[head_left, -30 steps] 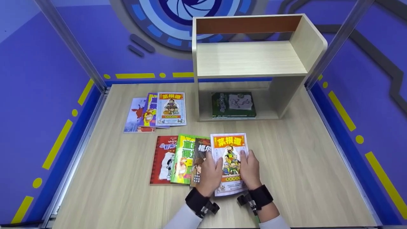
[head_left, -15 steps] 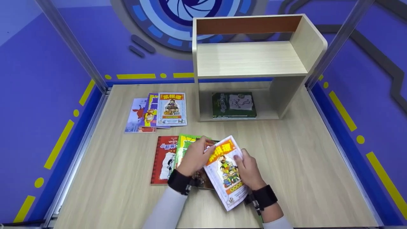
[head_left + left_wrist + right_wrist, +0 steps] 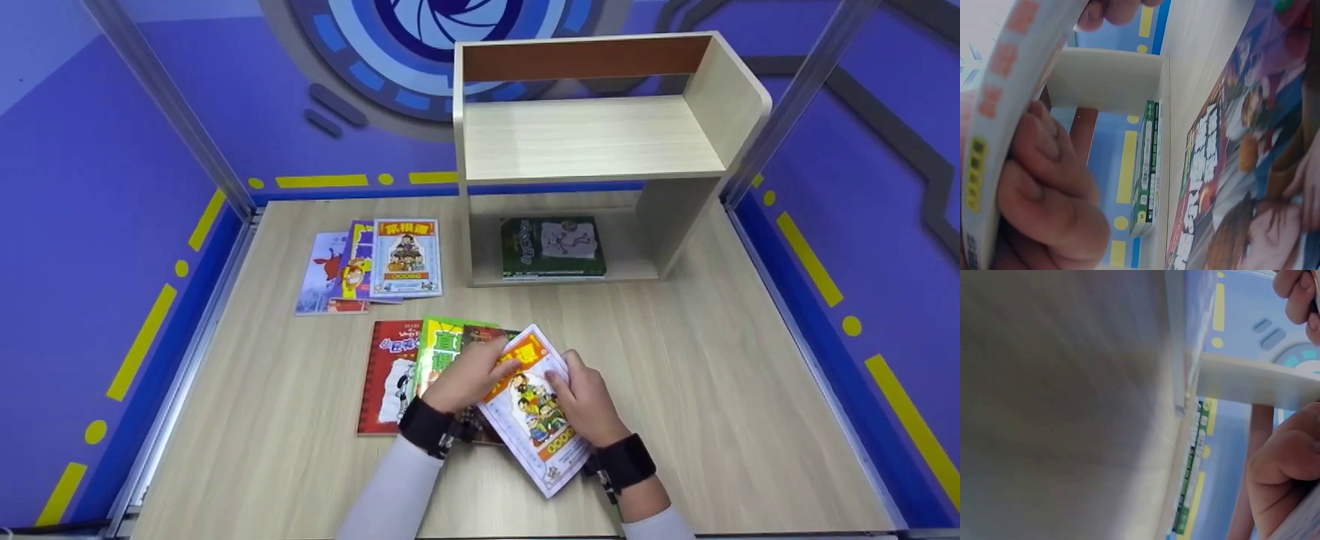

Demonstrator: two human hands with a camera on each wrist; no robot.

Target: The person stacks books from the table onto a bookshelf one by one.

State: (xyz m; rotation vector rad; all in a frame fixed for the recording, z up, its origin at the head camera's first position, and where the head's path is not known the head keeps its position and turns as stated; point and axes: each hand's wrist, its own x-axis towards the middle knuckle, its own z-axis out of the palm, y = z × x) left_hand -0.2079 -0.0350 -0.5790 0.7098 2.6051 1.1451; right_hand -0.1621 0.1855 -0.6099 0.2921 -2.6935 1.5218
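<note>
Head view, from where I'm standing: a person's two hands share one slim white paperback with an orange title band and a cluster of cartoon figures (image 3: 541, 416). It is held up over the near part of the pale wood-grain counter (image 3: 720, 405), slanted, title end toward the upper left. The left hand (image 3: 466, 375) pinches the title end, thumb on the cover; the right hand (image 3: 592, 401) grips the opposite long edge, thumb also on the front. The left wrist view shows fingers curled behind the pages.

Partly beneath lie three overlapping books: a dark brown one with an illustrated cover (image 3: 487, 335), a bright green-and-yellow one (image 3: 444, 339) and a red one with a white torn-paper patch (image 3: 388, 386).

Behind stands a two-tier pale wooden shelf with a reddish-brown back rail (image 3: 592, 139). Its lower compartment holds a flat stack of books topped by a dark green cover (image 3: 553, 247); green and black spines show from the left wrist.

Left of the shelf, three more books overlap in a fan: a pale blue one with a red figure (image 3: 316, 277), a purple-and-yellow one (image 3: 357, 259), and a white-and-blue one with an orange title on top (image 3: 406, 259).
</note>
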